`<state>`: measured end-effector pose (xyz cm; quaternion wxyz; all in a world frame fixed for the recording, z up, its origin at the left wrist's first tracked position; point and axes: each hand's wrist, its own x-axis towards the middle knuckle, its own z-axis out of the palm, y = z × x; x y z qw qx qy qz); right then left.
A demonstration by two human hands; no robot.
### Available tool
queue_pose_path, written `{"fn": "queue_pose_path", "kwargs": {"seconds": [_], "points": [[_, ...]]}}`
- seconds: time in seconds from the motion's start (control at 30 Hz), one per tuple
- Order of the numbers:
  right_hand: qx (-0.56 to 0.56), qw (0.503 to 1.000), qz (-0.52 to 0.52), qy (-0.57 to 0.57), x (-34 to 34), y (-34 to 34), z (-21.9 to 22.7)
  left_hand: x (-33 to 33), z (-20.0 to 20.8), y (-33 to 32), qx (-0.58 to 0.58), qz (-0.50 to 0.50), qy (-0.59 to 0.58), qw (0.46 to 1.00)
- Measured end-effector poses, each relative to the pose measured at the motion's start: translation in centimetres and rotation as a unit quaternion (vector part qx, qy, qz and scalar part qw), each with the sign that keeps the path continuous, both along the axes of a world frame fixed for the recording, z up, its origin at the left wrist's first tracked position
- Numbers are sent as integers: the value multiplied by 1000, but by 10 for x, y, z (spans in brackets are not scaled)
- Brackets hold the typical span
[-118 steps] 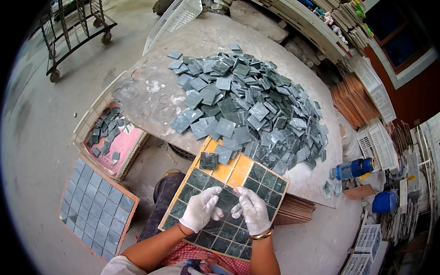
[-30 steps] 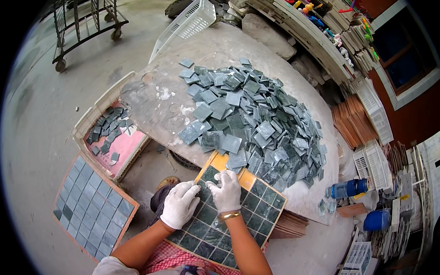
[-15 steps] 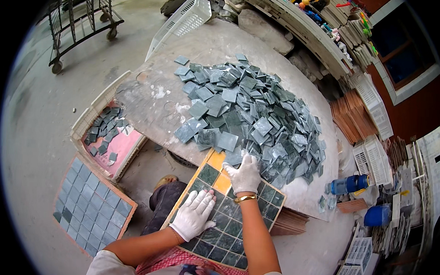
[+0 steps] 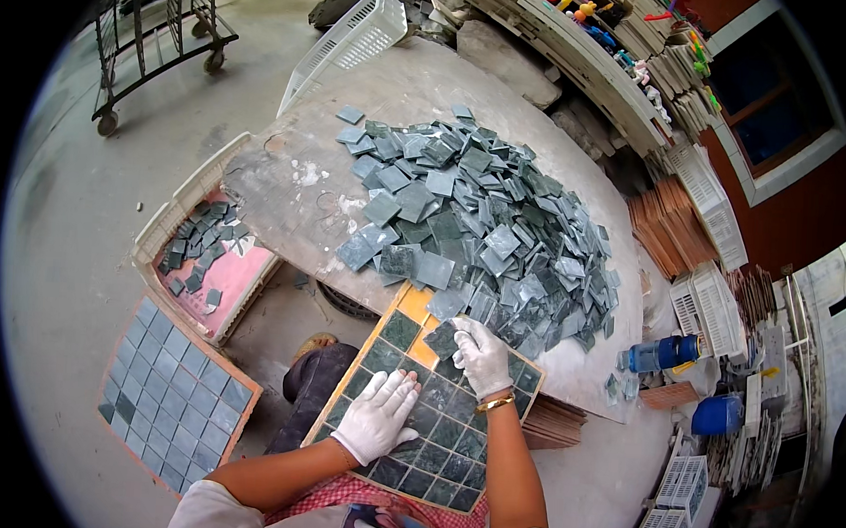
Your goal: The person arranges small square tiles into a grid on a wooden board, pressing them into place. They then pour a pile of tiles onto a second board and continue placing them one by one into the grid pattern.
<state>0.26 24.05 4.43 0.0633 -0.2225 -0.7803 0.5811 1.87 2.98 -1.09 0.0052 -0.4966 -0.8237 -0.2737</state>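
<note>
Across my lap lies a shallow yellow board (image 4: 416, 300) with a grid of square dark green stone tiles, its bare yellow base showing near the far edge. My left hand (image 4: 377, 417), in a white glove, rests flat on the laid tiles with fingers stretched. My right hand (image 4: 482, 359), also gloved, pinches a dark green stone tile (image 4: 440, 340) above the board beside the bare yellow strip. The tile looks tilted; whether it touches the board I cannot tell. Just beyond, a large heap of loose stone tiles (image 4: 501, 211) covers much of the table (image 4: 293, 216).
A finished-looking tile sheet (image 4: 177, 390) lies at the left. Behind it stands a crate (image 4: 191, 180) with a pink bottom and loose tile pieces. A white plastic basket (image 4: 377, 21) leans at the table's far edge. Blue bottles (image 4: 665, 353) and stacked brown boards (image 4: 668, 226) stand right.
My right hand has drawn back from the heap's near edge toward me, and a tile now shows in its fingers. My left hand stays flat on the board.
</note>
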Motion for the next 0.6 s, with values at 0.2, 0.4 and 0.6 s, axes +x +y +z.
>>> {"fn": "queue_pose_path", "kwargs": {"seconds": [0.2, 0.4, 0.6], "points": [[308, 946, 85, 48, 2, -8, -23, 12, 5, -14, -13, -10, 5, 1000], [408, 909, 86, -16, 15, -31, -31, -2, 6, -10, 31, 10, -29, 999], [457, 888, 32, 32, -7, -11, -16, -72, 12, 26, 61, 62, 13, 996]]}}
